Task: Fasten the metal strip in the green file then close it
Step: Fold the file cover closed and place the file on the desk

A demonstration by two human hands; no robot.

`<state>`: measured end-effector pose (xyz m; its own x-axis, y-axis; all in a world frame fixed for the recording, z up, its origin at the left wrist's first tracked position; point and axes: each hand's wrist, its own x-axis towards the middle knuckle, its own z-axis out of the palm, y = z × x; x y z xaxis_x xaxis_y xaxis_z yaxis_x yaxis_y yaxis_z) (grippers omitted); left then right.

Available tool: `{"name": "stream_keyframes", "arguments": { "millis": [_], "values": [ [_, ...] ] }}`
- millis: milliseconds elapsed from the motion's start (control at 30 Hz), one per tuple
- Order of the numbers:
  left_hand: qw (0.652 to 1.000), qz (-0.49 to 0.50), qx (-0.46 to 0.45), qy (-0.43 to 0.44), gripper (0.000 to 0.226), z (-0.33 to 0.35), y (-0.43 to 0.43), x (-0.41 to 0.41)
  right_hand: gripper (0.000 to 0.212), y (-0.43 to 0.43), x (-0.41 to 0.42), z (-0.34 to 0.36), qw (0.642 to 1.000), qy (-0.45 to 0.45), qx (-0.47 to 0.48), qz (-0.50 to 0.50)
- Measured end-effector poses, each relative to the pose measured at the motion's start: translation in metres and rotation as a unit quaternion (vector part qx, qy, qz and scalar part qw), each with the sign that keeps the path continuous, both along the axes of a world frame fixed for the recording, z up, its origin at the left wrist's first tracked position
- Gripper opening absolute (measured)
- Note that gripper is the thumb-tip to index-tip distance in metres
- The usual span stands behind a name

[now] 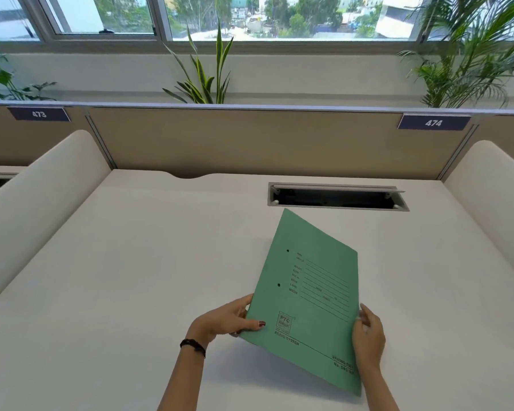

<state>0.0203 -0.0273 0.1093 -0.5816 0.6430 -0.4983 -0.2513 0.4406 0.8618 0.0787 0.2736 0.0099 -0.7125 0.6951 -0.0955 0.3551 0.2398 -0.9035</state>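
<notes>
The green file is closed and held tilted above the white desk, its printed front cover facing me with two small punch holes near its left edge. My left hand grips the file's lower left edge, thumb on the cover. My right hand holds the right edge, fingers curled behind it. The metal strip is not visible; the cover hides the inside.
The white desk has a cable slot with an open flap just beyond the file. Rounded white side dividers flank the desk, and a tan partition with plants behind it closes the back.
</notes>
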Motion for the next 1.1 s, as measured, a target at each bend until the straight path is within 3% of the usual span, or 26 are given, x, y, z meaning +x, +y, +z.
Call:
{"name": "stream_keyframes", "arguments": {
  "millis": [200, 333, 500, 767, 967, 1100],
  "values": [
    [0.996, 0.083, 0.032, -0.017, 0.051, -0.007, -0.013, -0.005, 0.023, 0.012, -0.016, 0.02, 0.973, 0.003, -0.211, 0.09],
    [0.991, 0.123, 0.059, -0.013, 0.047, -0.014, -0.022, -0.006, 0.021, 0.01, -0.022, 0.029, 0.934, -0.042, -0.28, 0.216],
    [0.981, 0.183, 0.061, 0.007, 0.048, -0.025, -0.039, -0.011, 0.023, -0.01, -0.033, 0.037, 0.922, -0.1, -0.24, 0.288],
    [0.956, 0.289, 0.011, 0.041, 0.044, -0.041, -0.065, -0.021, 0.021, -0.037, -0.06, 0.042, 0.885, -0.079, -0.25, 0.386],
    [0.936, 0.345, -0.035, 0.062, 0.026, -0.054, -0.083, -0.031, 0.023, -0.059, -0.086, 0.039, 0.878, -0.088, -0.242, 0.404],
    [0.905, 0.411, -0.06, 0.093, 0.021, -0.064, -0.09, -0.041, 0.023, -0.076, -0.107, 0.036, 0.877, -0.106, -0.229, 0.408]
  ]
}}
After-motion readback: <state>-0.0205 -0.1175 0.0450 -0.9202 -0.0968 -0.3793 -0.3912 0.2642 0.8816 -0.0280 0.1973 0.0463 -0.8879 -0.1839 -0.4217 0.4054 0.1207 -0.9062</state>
